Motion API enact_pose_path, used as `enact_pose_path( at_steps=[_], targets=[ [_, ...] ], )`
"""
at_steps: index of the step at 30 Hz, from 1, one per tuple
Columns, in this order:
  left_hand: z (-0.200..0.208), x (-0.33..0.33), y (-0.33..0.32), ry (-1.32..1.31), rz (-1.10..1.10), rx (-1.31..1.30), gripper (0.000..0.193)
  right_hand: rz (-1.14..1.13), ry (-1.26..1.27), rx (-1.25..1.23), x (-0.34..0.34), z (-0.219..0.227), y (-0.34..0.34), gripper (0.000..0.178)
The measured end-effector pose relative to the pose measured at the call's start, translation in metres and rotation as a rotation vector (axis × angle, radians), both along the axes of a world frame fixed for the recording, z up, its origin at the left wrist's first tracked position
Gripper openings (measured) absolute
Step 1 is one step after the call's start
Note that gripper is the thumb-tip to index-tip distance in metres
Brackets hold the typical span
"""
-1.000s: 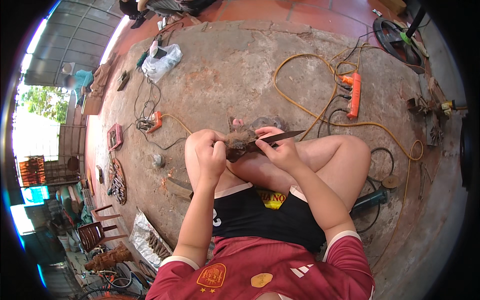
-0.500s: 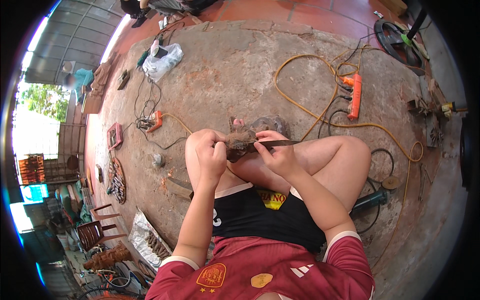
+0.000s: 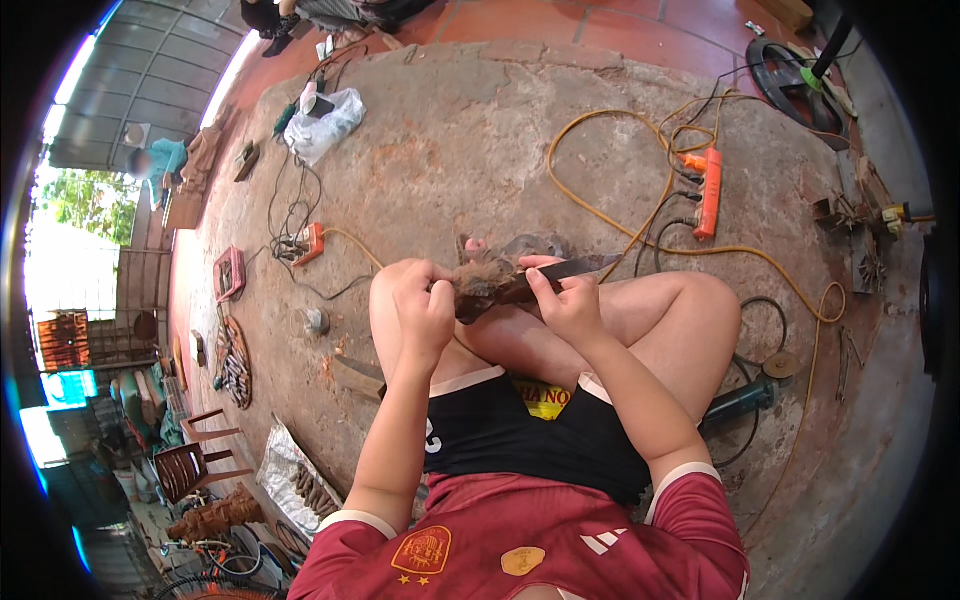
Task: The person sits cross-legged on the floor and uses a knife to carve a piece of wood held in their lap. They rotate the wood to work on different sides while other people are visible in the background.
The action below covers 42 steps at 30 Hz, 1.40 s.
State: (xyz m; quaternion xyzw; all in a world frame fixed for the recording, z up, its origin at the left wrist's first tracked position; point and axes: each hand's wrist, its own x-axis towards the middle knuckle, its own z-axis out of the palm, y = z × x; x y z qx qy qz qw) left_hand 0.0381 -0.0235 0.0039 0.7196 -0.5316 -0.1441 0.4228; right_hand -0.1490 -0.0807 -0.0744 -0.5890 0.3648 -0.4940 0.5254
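My left hand is closed on one side of a rough brown lump that looks like carved wood or root, held above my crossed legs. My right hand pinches a dark flat strip between thumb and fingers. One end of the strip lies against the lump's right side, and the other sticks out to the right past my fingers. Whether the strip is sandpaper or a blade I cannot make out. Just beyond the lump, a greyish rounded object rests on the floor, partly hidden.
An orange power strip with plugged cords and a looping yellow cable lies ahead right. Beside my right thigh is a green power tool. On the left are a plastic bag, an orange socket block and a small cup.
My right hand has shifted slightly to the right with the dark strip, whose free end now points further right and higher. My left hand and the lump stay nearly in place.
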Motion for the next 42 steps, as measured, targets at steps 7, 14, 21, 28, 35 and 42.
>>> enact_pose_path(
  at_steps=[7, 14, 21, 28, 35, 42],
  targets=[
    [0.000, -0.001, 0.001, -0.021, -0.003, -0.029, 0.012, 0.093, -0.053, 0.121, 0.003, 0.003, 0.004, 0.019],
    [0.000, -0.002, 0.003, -0.011, 0.000, -0.015, 0.012, 0.040, -0.095, 0.206, 0.013, -0.005, 0.010, 0.020],
    [-0.001, 0.000, 0.004, 0.008, 0.018, 0.002, 0.013, 0.058, -0.092, 0.210, 0.017, 0.000, 0.009, 0.019],
    [-0.003, 0.008, 0.013, 0.031, 0.027, 0.056, 0.013, 0.160, -0.033, 0.215, 0.017, -0.008, 0.005, 0.017],
    [-0.004, -0.006, 0.017, -0.049, -0.060, 0.021, 0.007, 0.168, -0.153, 0.361, -0.003, -0.004, -0.013, 0.018],
    [0.009, -0.027, 0.004, -0.112, -0.215, -0.040, 0.006, 0.292, -0.190, 0.462, -0.016, -0.011, -0.030, 0.020]
  ],
)
